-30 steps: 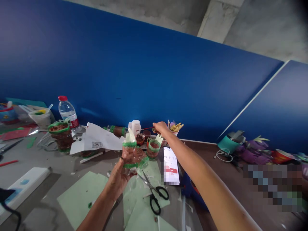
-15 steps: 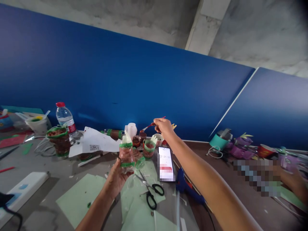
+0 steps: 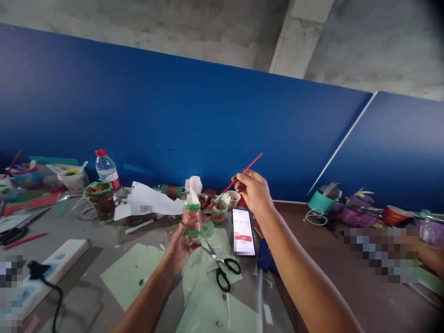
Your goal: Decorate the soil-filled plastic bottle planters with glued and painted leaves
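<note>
Hands with a bottle and a brush

Middle of frame: left hand (image 3: 178, 252) grips the small bottle (image 3: 193, 221); right hand (image 3: 255, 193) pinches a red brush (image 3: 244, 171).

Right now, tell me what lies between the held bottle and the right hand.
Head view: a green-banded cup and a white bowl stand between the bottle and the right hand, which grips a red brush.

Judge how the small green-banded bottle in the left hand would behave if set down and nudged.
The green-banded bottle looks like thin clear plastic, so it is probably light and dents if squeezed. It is tall and narrow, so a nudge might tip it. Its brown coating may be paint; if wet, it could smear under the left hand.
</note>
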Motion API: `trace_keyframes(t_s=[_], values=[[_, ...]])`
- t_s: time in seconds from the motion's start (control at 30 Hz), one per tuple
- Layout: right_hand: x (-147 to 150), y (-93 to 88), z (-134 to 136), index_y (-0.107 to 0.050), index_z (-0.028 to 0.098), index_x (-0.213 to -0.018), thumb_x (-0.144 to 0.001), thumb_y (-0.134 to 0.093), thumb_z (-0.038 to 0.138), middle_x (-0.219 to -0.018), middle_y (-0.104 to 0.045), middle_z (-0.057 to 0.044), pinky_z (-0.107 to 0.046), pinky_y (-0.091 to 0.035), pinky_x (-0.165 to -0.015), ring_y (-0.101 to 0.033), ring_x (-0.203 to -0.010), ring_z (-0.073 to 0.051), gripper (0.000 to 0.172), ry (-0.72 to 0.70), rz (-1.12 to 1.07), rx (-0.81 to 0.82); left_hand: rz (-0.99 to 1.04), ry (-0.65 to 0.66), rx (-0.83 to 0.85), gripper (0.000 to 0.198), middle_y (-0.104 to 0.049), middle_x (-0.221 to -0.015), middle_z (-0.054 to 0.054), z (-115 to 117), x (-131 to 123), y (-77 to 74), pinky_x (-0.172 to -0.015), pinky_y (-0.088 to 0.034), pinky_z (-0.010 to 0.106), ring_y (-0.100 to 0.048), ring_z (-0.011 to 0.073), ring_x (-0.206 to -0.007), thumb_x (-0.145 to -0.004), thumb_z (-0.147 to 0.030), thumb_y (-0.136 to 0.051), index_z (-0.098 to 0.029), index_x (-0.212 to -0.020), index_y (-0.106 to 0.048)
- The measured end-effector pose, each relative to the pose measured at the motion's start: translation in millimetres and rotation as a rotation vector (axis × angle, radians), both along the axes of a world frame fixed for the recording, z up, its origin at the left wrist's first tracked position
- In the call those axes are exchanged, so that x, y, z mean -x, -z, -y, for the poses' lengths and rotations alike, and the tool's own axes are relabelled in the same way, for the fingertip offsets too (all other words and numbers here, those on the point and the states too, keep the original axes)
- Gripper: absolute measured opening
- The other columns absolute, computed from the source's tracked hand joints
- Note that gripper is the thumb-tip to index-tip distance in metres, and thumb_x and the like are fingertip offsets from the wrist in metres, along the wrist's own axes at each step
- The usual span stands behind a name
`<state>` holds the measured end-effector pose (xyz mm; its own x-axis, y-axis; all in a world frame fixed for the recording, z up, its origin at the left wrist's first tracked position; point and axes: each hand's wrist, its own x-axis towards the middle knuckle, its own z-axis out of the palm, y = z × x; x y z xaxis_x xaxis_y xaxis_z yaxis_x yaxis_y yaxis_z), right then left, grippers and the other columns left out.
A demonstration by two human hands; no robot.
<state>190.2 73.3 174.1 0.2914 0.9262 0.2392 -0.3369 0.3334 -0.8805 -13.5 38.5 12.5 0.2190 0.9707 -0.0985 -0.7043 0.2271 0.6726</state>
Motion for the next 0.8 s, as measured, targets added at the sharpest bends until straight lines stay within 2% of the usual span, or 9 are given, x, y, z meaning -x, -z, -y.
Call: trace_keyframes(t_s=[0.17,0.3,0.37,0.53,0.7,0.8], values=[[-6,10.7,11,-0.058,0.016,-0.073,-0.065,-0.073,0.014,-0.06,-0.064,0.0,-0.02,-0.046,-0.047,-0.055,-0.048,-0.008,0.017,-0.173,-0.167,0.027,0.02,0.004,-0.009,0.052,-0.07,-0.087,0.007,1,-1,0.8,-0.059,-0.052,0.03,-0.063,0.0163,-0.068,-0.062,-0.05,-0.078,-0.014,-0.098,-0.065],[-12,21.8,26,-0.062,0.017,-0.075,-0.068,-0.073,0.014,-0.07,-0.064,0.001,-0.02,-0.047,-0.049,-0.054,-0.051,-0.007,0.013,-0.319,-0.29,0.078,0.035,0.013,-0.009,0.051,-0.07,-0.086,0.007,1,-2,2.3,-0.058,-0.052,0.03,-0.063,0.0163,-0.067,-0.064,-0.05,-0.077,-0.013,-0.098,-0.065],[-14,28.1,33,-0.063,0.018,-0.076,-0.069,-0.073,0.015,-0.068,-0.062,0.003,-0.02,-0.047,-0.049,-0.053,-0.051,-0.006,0.013,-0.36,-0.322,0.085,0.036,0.014,-0.002,0.05,-0.07,-0.085,0.007,1,-2,3.7,-0.058,-0.052,0.031,-0.063,0.0165,-0.066,-0.066,-0.05,-0.076,-0.013,-0.098,-0.065],[-14,39.5,45,-0.067,0.018,-0.079,-0.071,-0.074,0.024,-0.056,-0.056,0.005,-0.02,-0.044,-0.046,-0.051,-0.048,-0.007,0.012,-0.359,-0.268,0.032,0.041,0.023,0.016,0.049,-0.071,-0.088,0.007,0,-1,5.9,-0.059,-0.052,0.03,-0.064,0.0167,-0.07,-0.068,-0.049,-0.075,-0.014,-0.1,-0.065],[-15,42.2,55,-0.067,0.02,-0.078,-0.067,-0.076,0.022,-0.064,-0.06,0.003,-0.025,-0.052,-0.065,-0.058,-0.063,-0.01,0.014,-0.335,-0.301,0.029,0.033,0.016,0.043,0.052,-0.071,-0.087,0.007,2,-1,2.1,-0.058,-0.052,0.03,-0.064,0.0177,-0.07,-0.063,-0.051,-0.077,-0.014,-0.099,-0.066],[-15,45.7,61,-0.066,0.02,-0.074,-0.064,-0.078,0.019,-0.068,-0.061,0.004,-0.025,-0.051,-0.067,-0.058,-0.063,-0.01,0.016,-0.341,-0.281,0.04,0.042,0.01,0.06,0.052,-0.072,-0.086,0.006,3,-3,0.0,-0.057,-0.053,0.031,-0.064,0.018,-0.068,-0.06,-0.05,-0.079,-0.015,-0.097,-0.068]])
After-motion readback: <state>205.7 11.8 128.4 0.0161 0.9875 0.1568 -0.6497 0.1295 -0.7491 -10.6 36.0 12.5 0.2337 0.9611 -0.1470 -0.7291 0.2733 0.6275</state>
